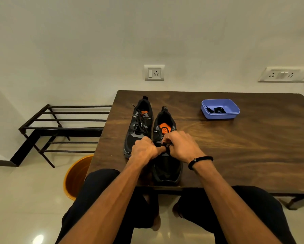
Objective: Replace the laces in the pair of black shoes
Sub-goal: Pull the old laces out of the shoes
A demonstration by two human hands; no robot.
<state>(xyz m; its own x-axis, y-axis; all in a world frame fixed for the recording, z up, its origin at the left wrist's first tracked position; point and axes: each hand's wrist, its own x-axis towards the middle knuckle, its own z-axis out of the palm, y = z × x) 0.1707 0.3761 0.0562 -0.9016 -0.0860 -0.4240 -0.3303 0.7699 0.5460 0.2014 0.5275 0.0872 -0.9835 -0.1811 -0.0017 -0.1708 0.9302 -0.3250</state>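
Left hand [144, 148] and right hand [178, 147] pinching black lace [162, 147] over near shoe [166, 166], second shoe [139, 127] laced alongside, both on wooden table [235, 147], spare lace [217, 110] in blue tray [235, 114]

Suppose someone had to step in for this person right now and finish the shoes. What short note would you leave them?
Left hand and right hand: both pinching a black lace at the lower eyelets of the right-side shoe.
That shoe: near table edge, upper eyelets empty, orange insole visible.
Left-side shoe: beside it, laced along its length, ends loose and untied.
Purple tray, far right of the table: holds dark laces.
Left to do: thread the right-side shoe upward; whether the left-side shoe's lace is the new one, I cannot tell.
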